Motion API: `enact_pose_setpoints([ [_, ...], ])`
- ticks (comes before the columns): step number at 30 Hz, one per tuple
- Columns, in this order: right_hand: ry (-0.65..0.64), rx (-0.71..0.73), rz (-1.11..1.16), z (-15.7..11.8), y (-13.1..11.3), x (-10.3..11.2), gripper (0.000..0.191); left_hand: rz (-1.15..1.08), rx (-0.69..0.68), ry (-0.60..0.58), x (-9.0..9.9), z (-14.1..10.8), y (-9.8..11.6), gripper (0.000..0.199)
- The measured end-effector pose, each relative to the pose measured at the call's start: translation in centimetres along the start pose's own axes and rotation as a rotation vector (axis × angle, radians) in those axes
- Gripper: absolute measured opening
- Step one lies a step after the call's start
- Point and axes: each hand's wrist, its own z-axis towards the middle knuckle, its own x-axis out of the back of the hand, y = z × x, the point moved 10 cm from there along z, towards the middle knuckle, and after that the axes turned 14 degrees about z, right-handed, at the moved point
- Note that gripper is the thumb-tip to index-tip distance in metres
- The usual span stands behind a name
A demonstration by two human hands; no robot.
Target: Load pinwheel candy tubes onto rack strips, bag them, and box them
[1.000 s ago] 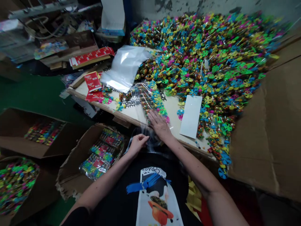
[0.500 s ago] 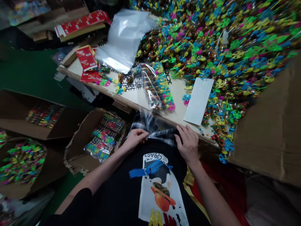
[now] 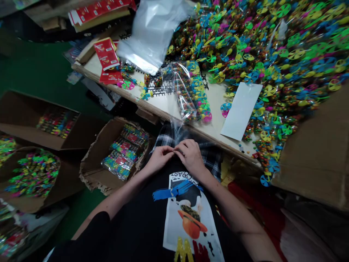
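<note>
Upside-down letters (image 3: 180, 175) ending "RAST" top the print on the black T-shirt (image 3: 144, 225); a yellow M (image 3: 183, 251) sits below.

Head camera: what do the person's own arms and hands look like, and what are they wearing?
The left hand and right hand are bare, with no gloves, and neither wrist shows a watch or band. The forearms are bare too. A short black sleeve ends on the left upper arm, part of a black T-shirt with a large printed graphic on the chest.
</note>
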Motion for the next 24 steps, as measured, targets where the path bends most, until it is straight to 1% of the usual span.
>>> enact_pose_setpoints([
  [3, -0.02, 0.017, -0.053, -0.2, -0.3, -0.2, 0.007, 0.059, -0.042, 0.001, 0.1, -0.1, 0.5, 0.016],
  [6, -0.033, 0.049, -0.108, -0.3, -0.8, -0.5, 0.009, 0.059, -0.07, -0.001, 0.3, 0.1, 0.8, 0.016],
  [9, -0.036, 0.08, -0.169, -0.5, -1.1, -0.8, 0.014, 0.02, -0.084, -0.004, 0.2, 0.9, 1.0, 0.025],
  [13, -0.019, 0.102, -0.19, -0.9, -1.3, -0.8, 0.018, 0.01, -0.095, 0.037, 0.0, 1.7, 1.3, 0.039],
  [16, 0.01, 0.139, -0.142, -1.4, -2.7, -0.1, 0.019, 0.051, -0.105, 0.026, -0.3, 1.4, 1.3, 0.041],
  [18, 0.045, 0.172, -0.049, -2.4, -3.9, 1.3, 0.018, 0.081, -0.095, 0.025, -0.2, 0.9, 1.0, 0.039],
  [19, 0.082, 0.179, 0.005, -3.1, -4.2, 2.3, 0.018, 0.09, -0.09, 0.029, 0.0, 0.6, 0.8, 0.038],
  [20, 0.143, 0.166, 0.047, -4.2, -4.0, 3.8, 0.017, 0.095, -0.085, 0.033, 0.2, 0.4, 0.7, 0.038],
  [21, 0.225, 0.131, 0.067, -5.6, -3.1, 5.5, 0.016, 0.1, -0.078, 0.03, 0.4, 0.2, 0.4, 0.038],
  [22, 0.347, 0.06, 0.045, -7.6, -1.6, 7.6, 0.016, 0.107, -0.07, 0.015, 0.4, 0.0, 0.2, 0.038],
  [23, 0.498, -0.057, -0.02, -10.3, 0.6, 9.9, 0.015, 0.118, -0.064, -0.007, 0.4, -0.2, 0.0, 0.039],
  [24, 0.643, -0.188, -0.102, -13.7, 3.0, 12.1, 0.015, 0.131, -0.06, -0.031, 0.4, -0.3, -0.2, 0.04],
])
